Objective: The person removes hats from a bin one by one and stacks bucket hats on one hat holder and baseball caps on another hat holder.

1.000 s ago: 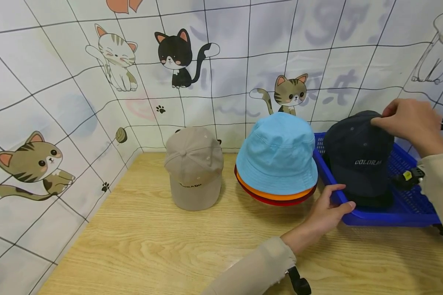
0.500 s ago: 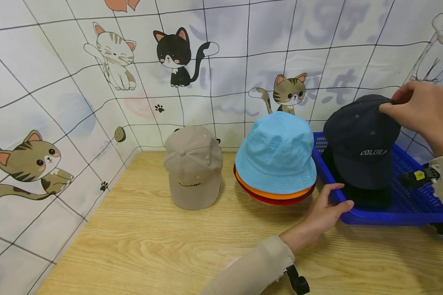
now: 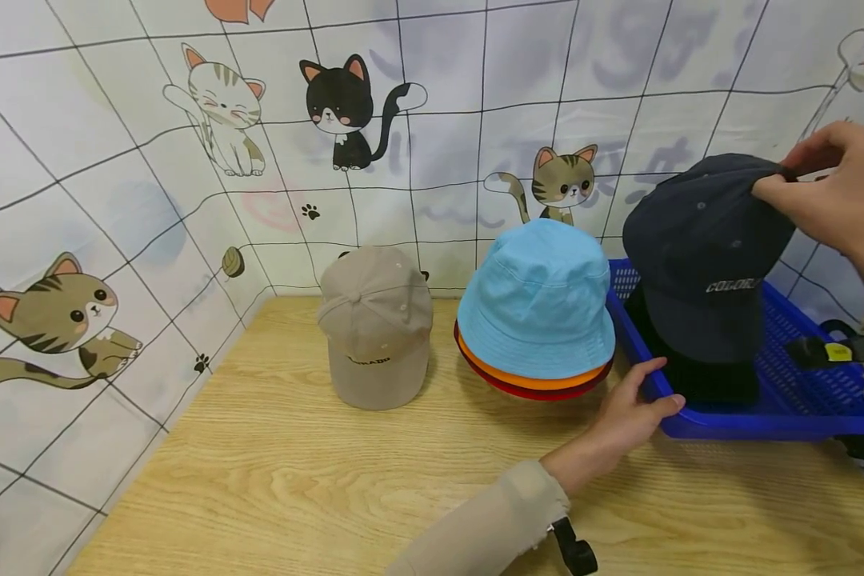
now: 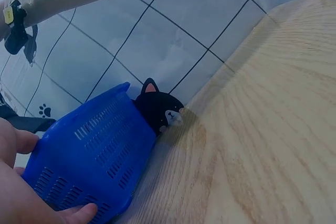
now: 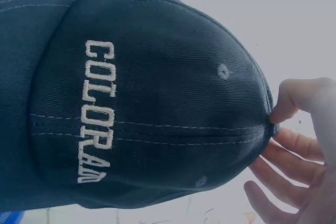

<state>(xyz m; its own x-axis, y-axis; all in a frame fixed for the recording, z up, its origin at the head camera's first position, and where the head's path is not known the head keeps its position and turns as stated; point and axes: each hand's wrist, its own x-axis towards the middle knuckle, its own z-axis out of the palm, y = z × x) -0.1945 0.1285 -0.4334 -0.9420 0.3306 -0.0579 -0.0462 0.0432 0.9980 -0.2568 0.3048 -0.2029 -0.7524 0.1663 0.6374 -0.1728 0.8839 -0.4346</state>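
My right hand (image 3: 842, 184) pinches a navy baseball cap (image 3: 706, 248) at the top of its crown. The cap hangs above the blue plastic basket (image 3: 778, 428) with its brim down; white embroidered letters across its front show in the right wrist view. Below it a black item (image 3: 716, 384), probably another cap, lies in the basket, mostly covered. My left hand (image 3: 630, 416) grips the basket at its near left corner. In the left wrist view, thumb and fingers lie on either side of the perforated basket wall (image 4: 105, 145).
Left of the basket, a light blue bucket hat (image 3: 540, 304) sits stacked over orange and red ones (image 3: 540, 394). A beige baseball cap (image 3: 378, 328) stands farther left on the wooden table (image 3: 317, 480). A cat-patterned sheet (image 3: 446, 152) closes off the back and left side.
My right hand has raised the navy cap upward and slightly right, uncovering more of the black item below. The left hand has stayed on the basket's corner.
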